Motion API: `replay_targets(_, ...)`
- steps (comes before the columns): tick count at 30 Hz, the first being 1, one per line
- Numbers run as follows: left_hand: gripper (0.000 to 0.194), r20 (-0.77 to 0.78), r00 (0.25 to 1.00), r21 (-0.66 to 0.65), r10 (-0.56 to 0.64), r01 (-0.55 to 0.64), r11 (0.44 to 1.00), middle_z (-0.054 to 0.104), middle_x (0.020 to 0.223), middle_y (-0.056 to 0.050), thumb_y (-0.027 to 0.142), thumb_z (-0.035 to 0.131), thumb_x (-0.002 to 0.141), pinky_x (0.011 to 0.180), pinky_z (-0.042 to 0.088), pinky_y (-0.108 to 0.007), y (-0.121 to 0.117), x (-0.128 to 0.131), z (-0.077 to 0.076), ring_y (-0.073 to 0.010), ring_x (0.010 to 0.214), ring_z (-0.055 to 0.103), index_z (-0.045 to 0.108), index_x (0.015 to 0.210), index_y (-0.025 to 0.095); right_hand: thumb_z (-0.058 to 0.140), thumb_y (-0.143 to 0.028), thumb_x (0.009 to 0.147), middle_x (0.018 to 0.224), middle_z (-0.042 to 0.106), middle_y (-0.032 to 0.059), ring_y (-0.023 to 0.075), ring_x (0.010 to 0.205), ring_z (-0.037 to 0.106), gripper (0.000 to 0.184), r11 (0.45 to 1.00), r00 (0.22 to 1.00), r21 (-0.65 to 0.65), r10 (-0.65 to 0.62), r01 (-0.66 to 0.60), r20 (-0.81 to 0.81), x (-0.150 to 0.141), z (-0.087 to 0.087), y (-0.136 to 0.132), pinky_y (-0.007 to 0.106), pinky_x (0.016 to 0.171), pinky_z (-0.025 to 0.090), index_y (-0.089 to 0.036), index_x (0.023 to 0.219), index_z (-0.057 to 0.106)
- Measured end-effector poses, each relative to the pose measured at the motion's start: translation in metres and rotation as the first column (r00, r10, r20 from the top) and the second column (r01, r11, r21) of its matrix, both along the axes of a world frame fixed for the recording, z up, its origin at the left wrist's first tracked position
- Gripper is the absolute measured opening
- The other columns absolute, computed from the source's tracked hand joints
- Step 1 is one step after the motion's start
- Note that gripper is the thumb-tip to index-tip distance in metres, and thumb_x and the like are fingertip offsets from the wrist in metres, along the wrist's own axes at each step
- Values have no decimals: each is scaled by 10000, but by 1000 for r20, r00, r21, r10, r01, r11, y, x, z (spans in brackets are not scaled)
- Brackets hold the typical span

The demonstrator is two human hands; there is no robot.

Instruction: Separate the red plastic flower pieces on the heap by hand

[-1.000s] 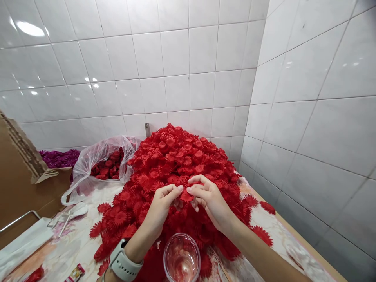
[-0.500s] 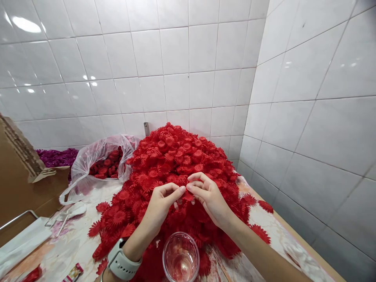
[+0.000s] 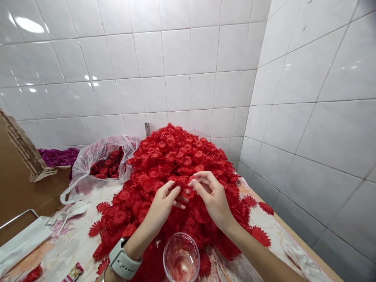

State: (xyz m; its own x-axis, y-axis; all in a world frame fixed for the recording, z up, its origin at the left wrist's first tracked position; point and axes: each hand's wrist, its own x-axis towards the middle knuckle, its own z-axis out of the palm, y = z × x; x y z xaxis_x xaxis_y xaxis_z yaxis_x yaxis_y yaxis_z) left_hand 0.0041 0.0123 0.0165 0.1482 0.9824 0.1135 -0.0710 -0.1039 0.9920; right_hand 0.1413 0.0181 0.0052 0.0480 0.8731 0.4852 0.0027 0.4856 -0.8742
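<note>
A big heap of red fabric flower pieces with fringed edges rises in front of me. Over its near slope, my left hand pinches a red flower piece between thumb and index finger, its other fingers spread below. My right hand is close on the right, thumb and fingertips pressed together at the piece's edge. Whether something small sits in that right pinch is too fine to make out. Below and between my wrists stands a clear plastic cup, with only a faint reddish tint showing inside.
At the left, a clear plastic bag holds darker red pieces, beside purple pieces and a cardboard box. A small wrapped packet lies at front left. Tiled walls close off the back and right.
My hands have moved slightly apart. The flower piece now tilts toward my left fingers, and my left lower fingers have spread out.
</note>
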Motion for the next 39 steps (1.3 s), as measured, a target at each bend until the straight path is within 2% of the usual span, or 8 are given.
replay_targets(6, 133, 194, 981, -76, -21, 37, 996, 667, 660, -41, 239, 609, 697, 557, 490, -209, 1, -2, -3, -113, 589, 606, 516, 690, 144, 554, -354, 768, 672, 616, 9, 173, 688, 595, 160, 999, 995, -47, 6, -10, -95, 2, 2, 4, 301, 672, 444, -205, 809, 511)
replay_targets(11, 148, 236, 971, -114, -41, 69, 991, 673, 668, -35, 253, 654, 693, 567, 498, -176, 2, -4, -4, -93, 609, 609, 594, 703, 118, 542, -339, 779, 653, 601, 3, 158, 657, 576, 147, 998, 995, -57, 26, -31, -97, 2, 2, 5, 287, 640, 432, -199, 810, 507)
replay_targets(19, 200, 178, 984, -129, 1, 23, 991, 706, 663, -98, 295, 648, 677, 613, 514, -274, 1, -4, 0, -159, 562, 640, 623, 695, 97, 535, -321, 775, 602, 595, -19, 132, 585, 536, 129, 994, 992, -88, 54, -64, -116, 4, 1, 6, 268, 601, 411, -199, 807, 509)
replay_targets(25, 281, 133, 990, -65, -50, 59, 996, 698, 652, -87, 388, 589, 718, 589, 493, -272, 0, -2, -3, -153, 541, 624, 614, 700, 108, 541, -303, 760, 590, 601, -16, 133, 570, 534, 115, 994, 990, -91, 50, -62, -129, 4, 1, 6, 269, 592, 413, -197, 798, 515)
replay_targets(29, 326, 30, 999, 1, 39, -39, 999, 486, 322, 37, 424, 561, 723, 457, 389, -205, 0, -1, -5, -100, 358, 500, 546, 561, 142, 543, -306, 759, 590, 599, -17, 132, 573, 535, 117, 992, 989, -101, 56, -70, -140, 4, 1, 5, 264, 582, 416, -200, 794, 507)
replay_targets(32, 388, -45, 994, 27, 103, -101, 994, 355, 260, 75, 452, 561, 707, 375, 256, -191, 0, -1, -5, -59, 275, 348, 476, 467, 159, 544, -311, 757, 591, 595, -14, 135, 570, 533, 123, 991, 988, -105, 69, -84, -141, 4, 2, 5, 266, 574, 419, -200, 792, 504)
replay_targets(35, 452, -122, 990, -4, 72, -73, 997, 386, 271, 55, 477, 554, 702, 350, 193, -203, -1, -1, -3, -38, 268, 249, 424, 402, 165, 545, -315, 761, 598, 593, -13, 135, 582, 531, 128, 990, 987, -82, 104, -115, -124, 4, 4, 3, 267, 587, 421, -199, 792, 501)
replay_targets(39, 408, -69, 995, -25, -65, 64, 998, 520, 395, 8, 491, 573, 685, 417, 339, -202, 0, 0, -1, -77, 370, 429, 545, 489, 135, 544, -317, 768, 612, 597, -16, 130, 589, 534, 128, 986, 983, -64, 147, -155, -111, 3, 5, 1, 268, 606, 421, -200, 794, 502)
